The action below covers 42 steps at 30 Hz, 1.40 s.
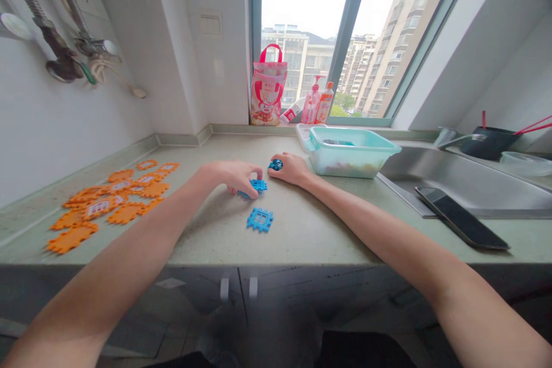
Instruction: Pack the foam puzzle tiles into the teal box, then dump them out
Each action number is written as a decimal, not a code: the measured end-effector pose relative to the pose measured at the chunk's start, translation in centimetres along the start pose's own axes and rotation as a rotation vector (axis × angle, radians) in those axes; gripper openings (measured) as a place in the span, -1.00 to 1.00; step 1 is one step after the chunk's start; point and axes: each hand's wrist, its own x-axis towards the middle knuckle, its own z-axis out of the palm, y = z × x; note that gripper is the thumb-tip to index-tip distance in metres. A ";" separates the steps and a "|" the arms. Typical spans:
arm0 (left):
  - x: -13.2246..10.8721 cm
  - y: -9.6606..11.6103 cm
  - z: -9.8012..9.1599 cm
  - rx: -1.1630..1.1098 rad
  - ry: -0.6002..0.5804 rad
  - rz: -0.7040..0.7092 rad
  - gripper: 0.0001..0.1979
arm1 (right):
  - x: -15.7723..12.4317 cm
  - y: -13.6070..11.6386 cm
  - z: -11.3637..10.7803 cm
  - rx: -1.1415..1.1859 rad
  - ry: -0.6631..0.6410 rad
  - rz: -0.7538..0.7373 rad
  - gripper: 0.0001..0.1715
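Observation:
My left hand [236, 176] rests on the counter with its fingers curled over a blue toothed puzzle tile [257, 186]. Just to its right, my right hand [292, 168] pinches a small dark blue piece [276, 164] at its fingertips. Another blue square tile [260, 219] with cut-out windows lies loose on the counter, nearer to me than both hands.
Several orange puzzle tiles [107, 202] are spread at the left of the green counter [302, 230]. A teal plastic tub [351, 152] stands right of my hands. A phone [461, 217] lies on the sink edge [466, 184]. A pink bag [268, 89] and bottles [317, 102] stand on the sill.

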 end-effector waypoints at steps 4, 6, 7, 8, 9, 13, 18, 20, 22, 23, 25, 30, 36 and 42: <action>-0.7 0.5 -0.3 -0.047 -0.032 -0.038 -0.23 | -0.5 0.5 -0.8 0.007 0.052 -0.130 -0.46; -1.0 0.8 -0.5 -0.087 -0.054 -0.039 -0.22 | -0.5 0.6 -2.2 -0.009 0.097 -0.211 -0.48; -1.1 0.9 -0.6 -0.100 -0.060 -0.031 -0.22 | -0.5 0.6 -3.2 -0.024 0.133 -0.247 -0.50; -1.2 0.9 -0.6 -0.108 -0.065 -0.022 -0.24 | -0.5 0.8 -4.3 -0.044 0.178 -0.274 -0.51; -1.2 0.9 -0.6 -0.111 -0.066 -0.014 -0.26 | -0.5 1.1 -5.7 -0.067 0.233 -0.284 -0.52; -0.8 0.5 -0.4 -0.077 -0.040 0.032 -0.32 | -0.6 4.1 -10.9 -0.151 0.464 -0.103 -0.51; -1.1 0.9 -0.6 -0.097 -0.096 0.098 -0.28 | -1.1 9.7 -13.4 -0.221 0.437 0.227 -0.54; -1.6 1.6 -0.5 -0.096 -0.132 0.114 -0.24 | -1.3 11.0 -13.4 -0.218 0.393 0.320 -0.55; -2.2 2.5 -0.3 -0.061 -0.137 0.128 -0.18 | -1.4 11.5 -13.2 -0.220 0.372 0.375 -0.56; -2.5 3.0 0.0 -0.035 -0.130 0.133 -0.14 | -1.4 11.7 -13.2 -0.224 0.363 0.389 -0.57; -2.9 3.8 0.6 0.028 -0.093 0.145 -0.04 | -1.3 11.8 -13.0 -0.222 0.343 0.404 -0.57; -2.9 4.9 1.8 0.131 -0.010 0.208 0.04 | -1.5 11.7 -13.2 -0.216 0.315 0.429 -0.35; -1.2 3.5 1.4 0.078 0.029 0.234 -0.21 | -2.5 7.0 -15.4 -0.101 0.502 0.076 -0.41; 1.0 0.0 0.7 0.047 0.162 0.195 -0.31 | -4.2 0.2 -12.1 0.343 -0.239 -0.263 -0.63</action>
